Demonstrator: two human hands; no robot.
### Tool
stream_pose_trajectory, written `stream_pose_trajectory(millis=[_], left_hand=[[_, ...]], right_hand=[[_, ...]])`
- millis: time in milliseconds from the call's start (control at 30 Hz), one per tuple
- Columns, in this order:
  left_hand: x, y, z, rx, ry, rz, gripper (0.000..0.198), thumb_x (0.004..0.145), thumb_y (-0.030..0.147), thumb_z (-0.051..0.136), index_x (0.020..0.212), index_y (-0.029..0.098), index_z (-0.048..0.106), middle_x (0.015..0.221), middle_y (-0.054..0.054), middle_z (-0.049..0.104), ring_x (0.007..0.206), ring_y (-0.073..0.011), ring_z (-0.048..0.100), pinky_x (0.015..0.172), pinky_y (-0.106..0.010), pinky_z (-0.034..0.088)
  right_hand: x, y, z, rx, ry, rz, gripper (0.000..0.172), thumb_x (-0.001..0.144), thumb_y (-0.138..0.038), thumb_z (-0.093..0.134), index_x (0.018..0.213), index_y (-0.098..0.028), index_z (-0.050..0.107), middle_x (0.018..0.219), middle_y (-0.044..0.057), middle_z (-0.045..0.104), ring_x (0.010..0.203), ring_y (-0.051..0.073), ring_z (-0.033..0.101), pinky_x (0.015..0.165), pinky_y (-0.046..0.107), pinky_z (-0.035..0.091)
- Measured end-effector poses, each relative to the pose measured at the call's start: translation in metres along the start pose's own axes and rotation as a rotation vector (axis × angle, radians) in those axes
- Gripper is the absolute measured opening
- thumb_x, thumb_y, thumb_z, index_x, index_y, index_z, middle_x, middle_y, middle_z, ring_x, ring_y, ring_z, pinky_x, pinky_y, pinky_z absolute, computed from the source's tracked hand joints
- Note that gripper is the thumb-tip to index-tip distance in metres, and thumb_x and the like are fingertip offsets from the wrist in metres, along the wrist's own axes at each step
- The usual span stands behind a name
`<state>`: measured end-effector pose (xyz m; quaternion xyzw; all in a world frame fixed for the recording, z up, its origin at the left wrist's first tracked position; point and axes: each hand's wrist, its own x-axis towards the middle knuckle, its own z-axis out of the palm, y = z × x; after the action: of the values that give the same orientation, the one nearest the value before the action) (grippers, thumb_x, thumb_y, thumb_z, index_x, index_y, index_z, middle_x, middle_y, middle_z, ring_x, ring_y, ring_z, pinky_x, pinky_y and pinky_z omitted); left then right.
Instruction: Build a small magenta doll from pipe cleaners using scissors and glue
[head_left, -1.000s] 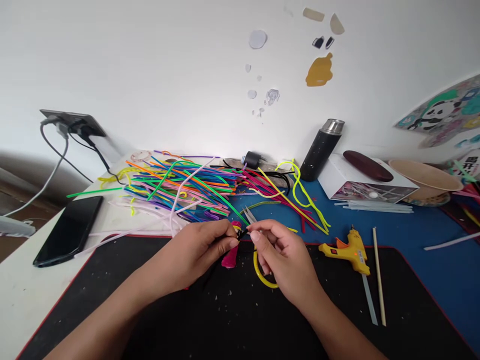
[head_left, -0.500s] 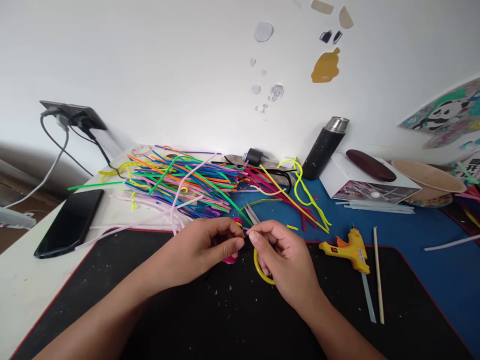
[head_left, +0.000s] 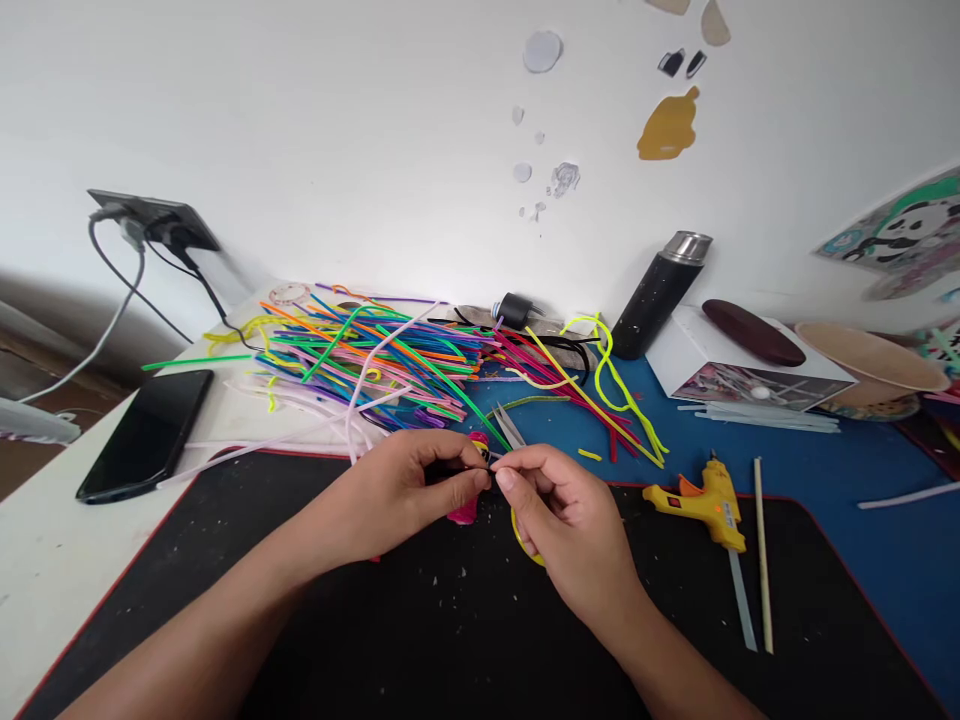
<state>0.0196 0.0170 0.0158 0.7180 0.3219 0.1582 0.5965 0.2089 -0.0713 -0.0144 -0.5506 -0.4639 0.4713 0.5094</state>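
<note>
My left hand (head_left: 424, 495) and my right hand (head_left: 562, 505) meet above the black mat (head_left: 420, 640), thumb and forefinger pinched on each. Between the fingertips shows a tiny thin black piece (head_left: 490, 470), mostly covered by the fingers. Beyond the left fingers lies a pink and yellow fuzzy figure (head_left: 465, 512), partly hidden. Scissors (head_left: 510, 428) with yellow handles lie behind and under my right hand, blades pointing away. A small red bit (head_left: 375, 558) peeks out below my left hand.
A heap of coloured pipe cleaners (head_left: 375, 360) lies at the back, beside red and yellow ones (head_left: 555, 375). On the right are a yellow glue gun (head_left: 709, 505), a wooden stick (head_left: 763, 560), a black flask (head_left: 660, 295) and a box (head_left: 750, 365). A phone (head_left: 146, 435) lies left.
The view has shifted slightly. Both hands stay pinched together, and the black piece now shows between the fingertips. More of the pink figure is visible; the red bit has appeared below my left hand.
</note>
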Motion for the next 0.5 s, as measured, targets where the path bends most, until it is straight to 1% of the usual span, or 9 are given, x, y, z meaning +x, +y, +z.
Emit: stream_pose_trajectory(millis=[100,333,500], left_hand=[[0.0003,-0.0010,0.0004,0.006,0.022,0.020,0.027,0.101,0.040,0.063,0.087,0.019,0.072,0.081,-0.002,0.070,0.078,-0.0177,0.063,0.074,-0.028,0.047],[-0.0016,-0.0021,0.0010,0.023,0.053,0.045,0.027,0.102,0.035,0.062,0.083,0.019,0.072,0.080,-0.001,0.071,0.077,-0.0170,0.063,0.075,-0.028,0.049],[-0.0019,-0.0031,0.0001,0.032,0.076,0.069,0.028,0.102,0.038,0.061,0.085,0.019,0.072,0.080,-0.002,0.072,0.076,-0.0173,0.064,0.074,-0.028,0.050]], right_hand=[[0.0000,-0.0010,-0.0002,-0.001,-0.008,0.006,0.024,0.101,-0.044,0.070,0.098,-0.020,0.074,0.057,-0.008,0.050,0.047,0.010,0.045,0.043,0.021,0.032],[0.0035,-0.0065,-0.0032,0.028,0.022,0.068,0.035,0.098,-0.052,0.072,0.100,-0.018,0.073,0.054,-0.008,0.050,0.044,0.009,0.043,0.043,0.022,0.032],[0.0047,-0.0052,-0.0020,0.035,0.012,0.083,0.038,0.096,-0.055,0.073,0.099,-0.017,0.073,0.053,-0.009,0.049,0.044,0.009,0.043,0.043,0.021,0.032]])
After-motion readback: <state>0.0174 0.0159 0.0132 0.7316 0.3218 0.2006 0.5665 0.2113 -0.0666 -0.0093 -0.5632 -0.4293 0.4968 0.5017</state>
